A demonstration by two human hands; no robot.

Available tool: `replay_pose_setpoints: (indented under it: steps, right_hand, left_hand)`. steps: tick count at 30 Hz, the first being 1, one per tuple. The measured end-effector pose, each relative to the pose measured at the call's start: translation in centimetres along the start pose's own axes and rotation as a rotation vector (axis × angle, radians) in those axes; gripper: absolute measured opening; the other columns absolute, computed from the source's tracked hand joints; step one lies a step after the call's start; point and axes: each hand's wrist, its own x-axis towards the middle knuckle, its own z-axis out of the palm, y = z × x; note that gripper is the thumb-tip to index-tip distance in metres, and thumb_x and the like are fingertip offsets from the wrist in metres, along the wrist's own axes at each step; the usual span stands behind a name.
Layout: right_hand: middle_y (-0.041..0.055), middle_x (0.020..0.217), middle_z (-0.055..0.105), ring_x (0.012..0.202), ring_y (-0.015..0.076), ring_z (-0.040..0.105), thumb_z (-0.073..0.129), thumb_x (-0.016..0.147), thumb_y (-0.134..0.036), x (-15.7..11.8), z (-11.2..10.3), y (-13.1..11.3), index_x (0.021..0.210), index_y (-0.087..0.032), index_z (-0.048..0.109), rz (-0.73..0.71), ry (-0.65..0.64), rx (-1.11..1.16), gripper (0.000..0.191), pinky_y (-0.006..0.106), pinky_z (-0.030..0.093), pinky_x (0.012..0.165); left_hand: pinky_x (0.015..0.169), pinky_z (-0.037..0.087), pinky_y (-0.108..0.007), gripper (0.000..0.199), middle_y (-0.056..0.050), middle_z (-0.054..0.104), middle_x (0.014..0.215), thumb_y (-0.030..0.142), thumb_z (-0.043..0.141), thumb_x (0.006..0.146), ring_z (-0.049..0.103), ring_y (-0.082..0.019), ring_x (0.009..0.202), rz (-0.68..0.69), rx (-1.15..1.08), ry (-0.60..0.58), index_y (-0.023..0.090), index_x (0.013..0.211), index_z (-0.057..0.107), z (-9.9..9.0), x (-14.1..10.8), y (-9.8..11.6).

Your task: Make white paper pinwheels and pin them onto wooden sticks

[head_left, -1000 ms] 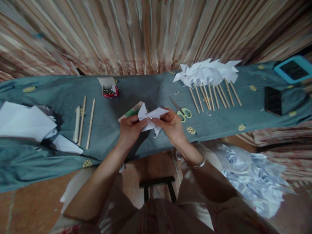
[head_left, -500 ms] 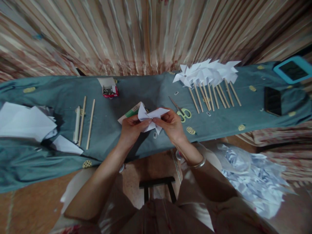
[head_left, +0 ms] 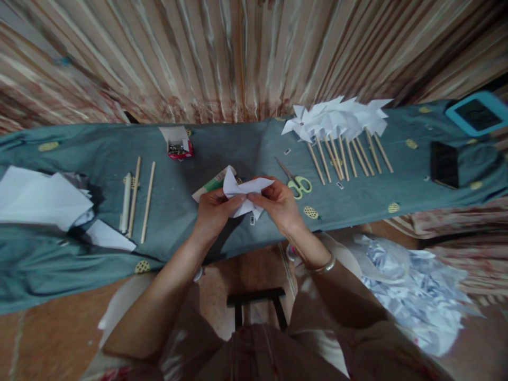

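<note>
A white folded paper pinwheel (head_left: 248, 187) is held just above the table, its points spread between both hands. My left hand (head_left: 216, 211) is closed on its left side, thumb pressed near the centre. From the right, my right hand (head_left: 281, 205) grips it, its thumb close to the left one; the fingers underneath are hidden. Partly behind the pinwheel lies a green and cream card (head_left: 212, 184). Green-handled scissors (head_left: 297, 185) rest just right of my right hand. Beyond my left hand stands an open red box (head_left: 180, 149) of small metallic pieces.
Finished pinwheels on sticks (head_left: 337, 124) lie in a row at the back right. Loose wooden sticks (head_left: 148, 203), a whitish pen-like tool (head_left: 126, 203) and paper sheets (head_left: 43, 201) lie left. A phone (head_left: 443, 165) and blue-framed device (head_left: 478, 114) are right; a bag of paper pieces (head_left: 416, 291) stands below.
The pinwheel has tilted slightly in my hands, and its right points have shifted a little to the left. Both hands keep nearly the same place and hold.
</note>
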Motion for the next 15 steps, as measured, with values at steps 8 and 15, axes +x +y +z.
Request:
replay_pose_setpoints:
  steps: [8, 15]
  right_hand:
    - [-0.0026, 0.084, 0.077, 0.076, 0.0147, 0.070, 0.091, 0.055, -0.036, -0.23, 0.28, -0.41, 0.089, -0.023, 0.068, 0.019, -0.012, 0.013, 0.043, 0.030, 0.059, 0.076]
    - [-0.0009, 0.084, 0.077, 0.076, 0.0162, 0.071, 0.091, 0.056, -0.031, -0.42, 0.59, -0.38, 0.087, -0.022, 0.070, 0.072, 0.005, 0.047, 0.039, 0.032, 0.058, 0.077]
  left_hand:
    - [0.059, 0.050, -0.025, 0.022, -0.002, 0.074, 0.069, 0.028, 0.086, 0.055, 0.061, -0.013, 0.058, -0.008, -0.044, -0.004, 0.016, 0.071, 0.077, 0.12, -0.06, -0.12]
    - [0.058, 0.048, -0.024, 0.026, -0.002, 0.073, 0.067, 0.032, 0.088, 0.053, 0.061, -0.012, 0.058, -0.008, -0.073, 0.002, 0.015, 0.069, 0.076, -0.06, 0.03, -0.61]
